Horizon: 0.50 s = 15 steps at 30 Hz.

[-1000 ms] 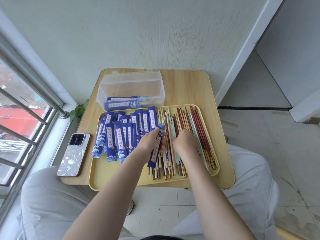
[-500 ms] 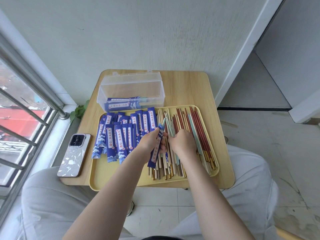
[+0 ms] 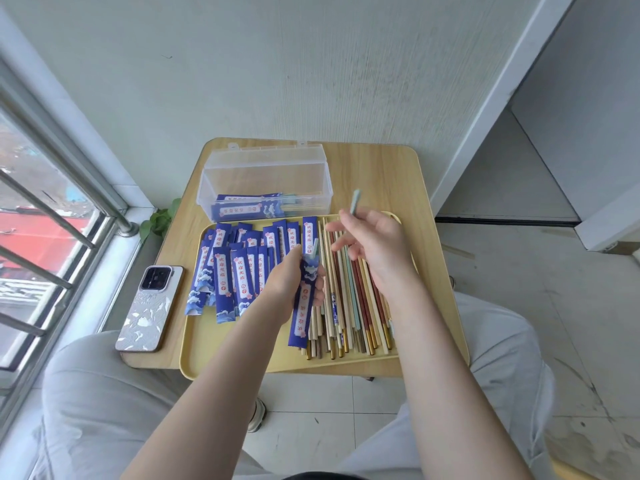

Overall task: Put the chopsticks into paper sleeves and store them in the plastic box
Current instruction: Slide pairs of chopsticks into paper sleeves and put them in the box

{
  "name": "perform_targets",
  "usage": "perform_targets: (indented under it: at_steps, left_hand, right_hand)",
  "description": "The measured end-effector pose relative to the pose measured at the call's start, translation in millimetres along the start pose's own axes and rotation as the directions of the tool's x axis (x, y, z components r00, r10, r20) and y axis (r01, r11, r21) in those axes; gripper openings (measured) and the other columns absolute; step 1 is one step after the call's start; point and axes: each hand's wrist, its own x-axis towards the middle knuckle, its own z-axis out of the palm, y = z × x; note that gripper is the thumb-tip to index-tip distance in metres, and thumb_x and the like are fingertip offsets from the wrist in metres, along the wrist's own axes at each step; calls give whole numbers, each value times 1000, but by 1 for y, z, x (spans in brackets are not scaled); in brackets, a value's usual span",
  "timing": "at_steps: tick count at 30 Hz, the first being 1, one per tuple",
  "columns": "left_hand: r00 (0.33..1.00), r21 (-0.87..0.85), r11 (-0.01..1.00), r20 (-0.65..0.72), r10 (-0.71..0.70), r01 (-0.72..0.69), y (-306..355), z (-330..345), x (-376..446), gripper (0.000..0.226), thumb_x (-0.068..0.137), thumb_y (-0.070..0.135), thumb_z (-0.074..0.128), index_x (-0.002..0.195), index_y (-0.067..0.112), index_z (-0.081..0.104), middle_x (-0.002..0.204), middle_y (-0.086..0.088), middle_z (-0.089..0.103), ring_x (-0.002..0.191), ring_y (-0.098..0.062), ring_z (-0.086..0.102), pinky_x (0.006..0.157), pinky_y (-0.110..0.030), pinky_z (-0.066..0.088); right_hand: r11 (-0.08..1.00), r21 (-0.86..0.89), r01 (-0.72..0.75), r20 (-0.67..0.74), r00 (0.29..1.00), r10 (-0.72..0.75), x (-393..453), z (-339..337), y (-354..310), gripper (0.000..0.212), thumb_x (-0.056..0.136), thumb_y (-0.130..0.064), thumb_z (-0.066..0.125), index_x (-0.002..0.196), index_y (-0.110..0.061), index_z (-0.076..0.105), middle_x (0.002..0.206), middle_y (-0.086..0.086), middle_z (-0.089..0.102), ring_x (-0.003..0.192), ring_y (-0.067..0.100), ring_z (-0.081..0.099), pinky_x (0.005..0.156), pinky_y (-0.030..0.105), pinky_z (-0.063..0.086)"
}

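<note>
**Sleeving a pale green chopstick over the tray**

Holding a blue paper sleeve (image 3: 304, 299) in the left hand (image 3: 292, 284), fingers curled round its upper part, a pale green tip poking out the top; sleeve's lower end hangs over the loose chopsticks (image 3: 349, 299) on the yellow tray (image 3: 207, 344). Gripping a pale green chopstick (image 3: 355, 201) in the right hand (image 3: 375, 242), raised above the tray; only the upper end visible past the fingers, rest hidden behind the palm, blurred. Exact pinch hard to read, other fingers spread loose. Empty sleeves (image 3: 239, 268) piled on tray's left half, overlapping, count unclear. Clear plastic box (image 3: 265, 174) behind tray on wooden table (image 3: 381, 174), lid up, a few filled sleeves inside, seen dimly through the wall. Phone (image 3: 149, 310) at table's left edge. Tray's near edge overhanging table.
</note>
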Motion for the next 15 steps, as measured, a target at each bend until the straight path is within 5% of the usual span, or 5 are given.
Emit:
perform_targets:
  at_steps: [5,15]
  left_hand:
    - [999,92,995,9,38,-39,-2,0,-5,63,106,46,32,64,6,58,58,-10,52,47,-25,46,57,-35,44]
    - [989,216,972,135,62,-90,4,-2,-11,63,106,46,27,65,8,56,56,-7,47,45,-19,42,51,-28,41]
  right_hand:
    - [980,-152,126,-179,972,-153,7,7,2,29,104,-26,52,85,-11,67,57,3,55,45,10,44,47,23,37]
    - [920,-368,136,-126,973,-195,14,14,13,30,104,-30,50,84,-15,65,54,-5,52,53,15,47,55,31,40]
